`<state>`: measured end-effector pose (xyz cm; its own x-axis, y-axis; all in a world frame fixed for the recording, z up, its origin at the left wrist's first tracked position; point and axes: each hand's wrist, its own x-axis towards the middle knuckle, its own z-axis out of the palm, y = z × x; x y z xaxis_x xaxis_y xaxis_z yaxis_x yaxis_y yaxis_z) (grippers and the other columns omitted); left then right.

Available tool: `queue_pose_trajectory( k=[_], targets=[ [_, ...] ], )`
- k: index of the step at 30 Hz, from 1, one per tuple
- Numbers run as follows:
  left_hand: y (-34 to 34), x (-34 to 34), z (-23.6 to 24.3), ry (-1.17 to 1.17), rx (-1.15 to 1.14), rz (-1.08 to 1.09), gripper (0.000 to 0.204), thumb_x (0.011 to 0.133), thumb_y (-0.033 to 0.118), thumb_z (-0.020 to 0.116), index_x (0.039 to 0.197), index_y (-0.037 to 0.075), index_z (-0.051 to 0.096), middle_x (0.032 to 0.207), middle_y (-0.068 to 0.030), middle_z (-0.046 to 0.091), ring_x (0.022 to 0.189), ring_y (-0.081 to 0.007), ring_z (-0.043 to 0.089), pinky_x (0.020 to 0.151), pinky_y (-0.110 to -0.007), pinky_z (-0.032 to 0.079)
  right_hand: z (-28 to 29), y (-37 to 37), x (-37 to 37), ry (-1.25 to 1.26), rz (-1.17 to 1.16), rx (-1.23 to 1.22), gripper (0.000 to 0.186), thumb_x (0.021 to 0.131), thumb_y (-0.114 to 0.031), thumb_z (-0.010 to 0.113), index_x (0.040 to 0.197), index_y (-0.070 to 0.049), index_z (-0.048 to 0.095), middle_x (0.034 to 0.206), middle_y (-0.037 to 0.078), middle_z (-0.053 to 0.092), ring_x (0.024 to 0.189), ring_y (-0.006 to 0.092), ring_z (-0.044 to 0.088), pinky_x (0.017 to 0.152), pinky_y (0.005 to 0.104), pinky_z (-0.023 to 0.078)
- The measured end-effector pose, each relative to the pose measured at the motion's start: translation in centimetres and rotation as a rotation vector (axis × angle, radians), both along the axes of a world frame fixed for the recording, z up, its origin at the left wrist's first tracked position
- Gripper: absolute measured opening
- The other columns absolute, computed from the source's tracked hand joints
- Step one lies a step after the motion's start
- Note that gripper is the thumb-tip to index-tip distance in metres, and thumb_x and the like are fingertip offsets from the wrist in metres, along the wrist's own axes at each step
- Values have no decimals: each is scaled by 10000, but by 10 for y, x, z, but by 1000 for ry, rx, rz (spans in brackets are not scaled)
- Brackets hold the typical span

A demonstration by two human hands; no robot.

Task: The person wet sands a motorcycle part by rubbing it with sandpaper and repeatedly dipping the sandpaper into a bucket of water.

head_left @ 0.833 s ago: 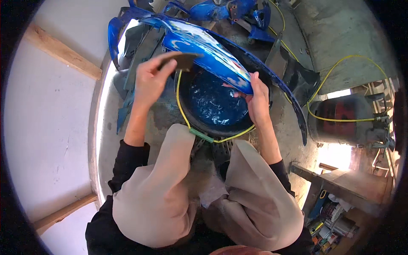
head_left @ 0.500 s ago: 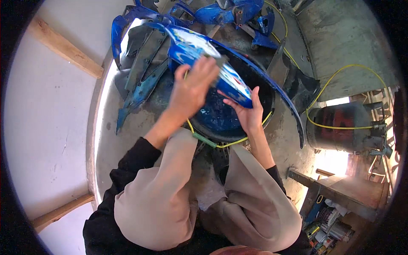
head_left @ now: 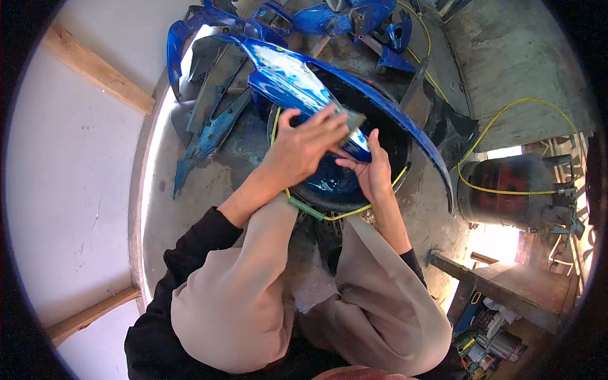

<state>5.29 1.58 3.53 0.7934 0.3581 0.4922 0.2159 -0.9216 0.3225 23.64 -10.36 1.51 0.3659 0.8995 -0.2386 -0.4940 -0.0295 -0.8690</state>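
Observation:
A long blue motorcycle body panel [head_left: 278, 90] with white patches slants over a black tub [head_left: 396, 152] between my knees. My left hand [head_left: 301, 149], slightly blurred, presses a grey-green sheet that looks like sandpaper [head_left: 356, 121] onto the lower part of the panel, fingers closed over it. At the panel's lower right end, my right hand [head_left: 372, 166] grips the edge, thumb up and fingers underneath. From the panel's top, a thin curved blue arm [head_left: 396, 114] sweeps down to the right, past the tub's rim. Dark liquid [head_left: 329, 180] shows inside the tub.
More blue body panels [head_left: 345, 22] lie on the floor at the back, and a dull blue-grey one [head_left: 209, 139] at left. A yellow hose [head_left: 491, 136] loops to a dark red tank [head_left: 513, 190] on the right. Below that stands a wooden bench [head_left: 525, 278] with tools underneath.
My left hand has slid down and right along the panel with the sandpaper, toward my right hand. The panel and my right hand have barely shifted.

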Motion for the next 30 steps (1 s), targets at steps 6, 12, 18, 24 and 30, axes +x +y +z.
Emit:
queue_pose_trajectory(
  k=[6, 12, 18, 24, 30],
  targets=[
    [69, -15, -2, -69, 122, 392, 410, 1075, 100, 503, 1445, 158, 671, 1598, -55, 586, 1501, -213, 516, 1130, -528, 294, 6, -2, -4, -54, 33, 20, 722, 1137, -547, 452, 1333, 124, 632, 1287, 244, 724, 1025, 374, 792, 691, 312, 667],
    [12, 2, 8, 52, 99, -30, 460, 1010, 71, 547, 1449, 174, 646, 1572, -53, 600, 1487, -202, 530, 1124, -531, 316, 3, -8, 2, -61, -2, -29, 666, 1134, -517, 498, 1328, 99, 656, 1265, 218, 744, 988, 340, 801, 652, 277, 635],
    [87, -31, 2, -57, 105, 308, 375, 1073, 127, 494, 1400, 143, 675, 1555, -73, 622, 1488, -219, 536, 1120, -542, 291, 5, -4, -7, -48, 4, -19, 607, 1137, -469, 524, 1325, 89, 672, 1276, 207, 746, 961, 320, 805, 637, 267, 619],
    [30, -5, -7, -74, 82, 56, 371, 1048, 122, 536, 1391, 132, 675, 1526, -43, 637, 1485, -210, 533, 1100, -544, 326, -1, -10, 3, -71, -46, -81, 615, 1120, -496, 550, 1271, 81, 697, 1205, 199, 765, 942, 314, 809, 621, 277, 601],
    [104, -47, -10, -96, 74, 343, 380, 1075, 124, 508, 1417, 174, 668, 1548, -51, 628, 1467, -188, 553, 1080, -545, 320, 2, -2, -12, -130, -35, -81, 585, 1113, -513, 558, 1213, 33, 741, 1110, 150, 791, 886, 259, 804, 623, 276, 563]
  ],
)
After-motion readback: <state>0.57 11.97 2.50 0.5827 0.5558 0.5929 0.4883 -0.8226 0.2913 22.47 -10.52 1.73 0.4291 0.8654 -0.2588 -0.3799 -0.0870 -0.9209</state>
